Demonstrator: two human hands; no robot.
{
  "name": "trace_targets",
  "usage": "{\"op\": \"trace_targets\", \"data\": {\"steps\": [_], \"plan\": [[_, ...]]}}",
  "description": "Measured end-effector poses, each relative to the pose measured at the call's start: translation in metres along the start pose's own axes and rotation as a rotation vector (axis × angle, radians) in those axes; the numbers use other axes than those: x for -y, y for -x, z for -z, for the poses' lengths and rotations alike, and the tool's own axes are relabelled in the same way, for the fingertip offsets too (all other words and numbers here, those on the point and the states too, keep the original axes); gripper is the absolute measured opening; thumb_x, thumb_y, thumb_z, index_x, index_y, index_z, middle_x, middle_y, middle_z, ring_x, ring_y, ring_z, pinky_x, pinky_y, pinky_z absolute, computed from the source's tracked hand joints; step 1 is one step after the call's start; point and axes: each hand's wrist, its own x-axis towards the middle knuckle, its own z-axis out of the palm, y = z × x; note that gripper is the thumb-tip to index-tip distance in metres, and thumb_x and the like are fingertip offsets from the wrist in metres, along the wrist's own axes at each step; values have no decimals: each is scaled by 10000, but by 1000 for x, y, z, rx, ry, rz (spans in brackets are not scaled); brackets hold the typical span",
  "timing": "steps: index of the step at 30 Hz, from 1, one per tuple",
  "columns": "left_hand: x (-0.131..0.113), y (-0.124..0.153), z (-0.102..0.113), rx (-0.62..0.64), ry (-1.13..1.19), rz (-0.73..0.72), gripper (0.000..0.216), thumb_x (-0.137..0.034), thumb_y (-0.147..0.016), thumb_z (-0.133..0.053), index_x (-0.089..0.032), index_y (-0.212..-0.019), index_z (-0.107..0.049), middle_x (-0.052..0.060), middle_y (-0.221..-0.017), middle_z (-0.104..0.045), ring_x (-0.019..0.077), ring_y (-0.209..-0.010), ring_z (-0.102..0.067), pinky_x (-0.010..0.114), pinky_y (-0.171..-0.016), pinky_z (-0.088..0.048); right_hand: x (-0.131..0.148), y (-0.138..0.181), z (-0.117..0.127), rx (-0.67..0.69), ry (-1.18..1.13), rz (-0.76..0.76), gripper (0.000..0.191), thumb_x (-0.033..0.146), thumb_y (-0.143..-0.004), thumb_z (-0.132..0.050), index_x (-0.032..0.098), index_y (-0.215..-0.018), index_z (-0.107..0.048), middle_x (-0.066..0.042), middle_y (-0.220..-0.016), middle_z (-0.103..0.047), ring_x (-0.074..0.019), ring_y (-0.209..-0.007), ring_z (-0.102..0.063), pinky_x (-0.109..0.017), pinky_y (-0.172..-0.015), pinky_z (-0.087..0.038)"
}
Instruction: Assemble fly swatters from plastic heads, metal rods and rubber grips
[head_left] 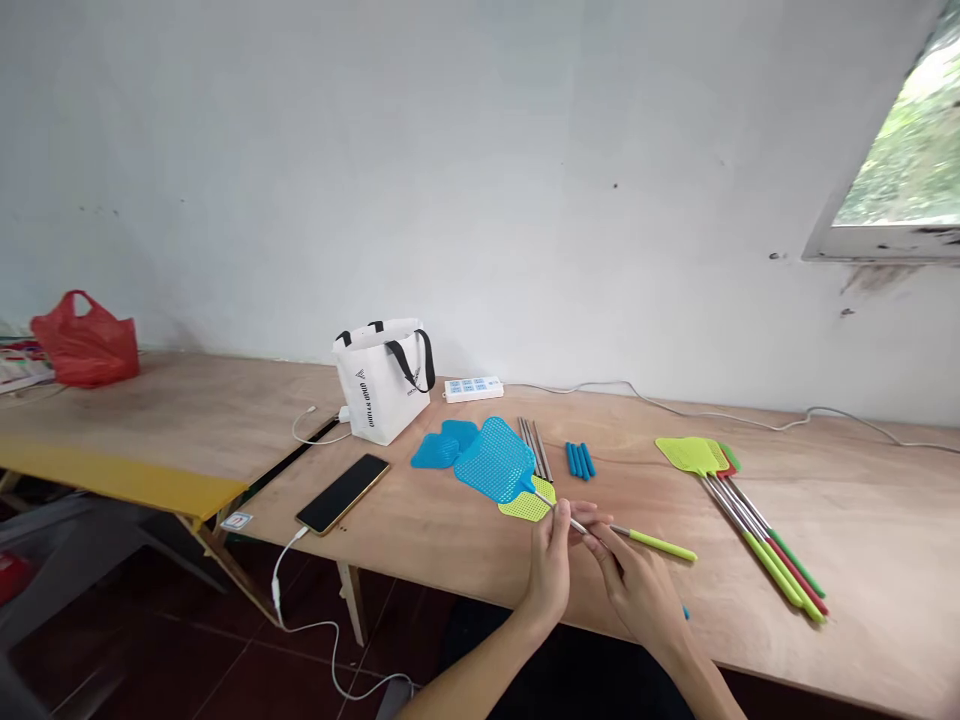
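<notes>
A plywood table [885, 540] runs along a pale, scuffed wall [480, 180], its wood grain plain across the right side. At the far right, a window [900, 165] shows green foliage, and the wall beneath its sill is stained. At the near middle, a blue swatter [493, 462] is held just above the tabletop, its head pointing far left. The left hand [551, 570] is closed on its metal shaft below the head; the right hand [641, 592] is closed around the shaft's nearer part, just beside the left.

Beneath lies a green swatter [529, 504], its handle reaching right past the hands. Loose blue heads [435, 451] lie to the left, metal rods [535, 450] and four blue grips [580, 460] farther back. Well to the right, a fan of swatters [690, 455] in green and red lies stacked.

On the left stand a white bag [382, 390] and, by the wall, a power strip [474, 389]; a phone [345, 494] with a cable plugged in lies nearer. Beyond a dark gap, another table [195, 400] with a yellow edge bears a red bag [94, 345]. Dark reddish tiles [247, 670] cover the floor.
</notes>
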Motion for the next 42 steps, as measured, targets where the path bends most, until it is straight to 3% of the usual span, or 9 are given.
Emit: {"op": "trace_targets", "data": {"steps": [6,13,19,21,27,32,42], "plan": [[4,0,-1,26,2,73,747,-783,-898,-468,-94,-1054,-710,188,-1005,-770,327,-985,-742,395,-810,-589,-14,5,4,45,10,-31,418,466,-1055,-343,247,-1143,-688,-61,-916,-770,-237,-767,-733,-288,-599,-494],[24,-6,4,65,15,161,781,-822,-842,-503,-90,-996,-728,179,-966,-759,324,-942,-742,383,-727,-611,-20,2,13,176,53,-84,407,438,-1043,-334,276,-1228,-659,-89,-1133,-750,-266,-967,-728,-360,-812,-548],[35,-8,13,37,-92,169,745,-812,-850,-503,-118,-966,-749,134,-953,-762,304,-978,-729,418,-907,-570,-31,-4,28,330,3,-93,371,475,-1023,-373,333,-1272,-607,-62,-1136,-747,-281,-1025,-711,-391,-859,-536],[34,-8,13,6,-70,185,732,-809,-846,-513,-127,-969,-747,133,-965,-764,316,-1010,-722,421,-901,-571,-37,-5,32,353,-5,-103,348,495,-1010,-405,333,-1252,-594,-47,-1107,-751,-273,-984,-716,-383,-845,-533],[24,-10,11,14,32,276,791,-842,-809,-514,-110,-1011,-735,149,-871,-765,325,-898,-756,379,-725,-607,-47,-11,39,285,28,-84,302,509,-1002,-414,301,-1040,-629,-28,-990,-760,-242,-860,-719,-350,-818,-526],[23,-12,14,-145,78,213,791,-834,-790,-560,-108,-1062,-720,157,-936,-765,304,-866,-760,341,-655,-611,-50,-13,47,231,72,-48,331,513,-1010,-413,292,-970,-656,-25,-951,-760,-211,-784,-707,-295,-706,-510],[23,-14,18,-77,55,218,749,-796,-834,-543,-99,-1024,-740,166,-943,-776,302,-853,-764,331,-652,-605,-40,-10,38,201,189,57,383,476,-1056,-357,305,-1099,-697,-39,-971,-772,-221,-832,-730,-284,-689,-503]]}}
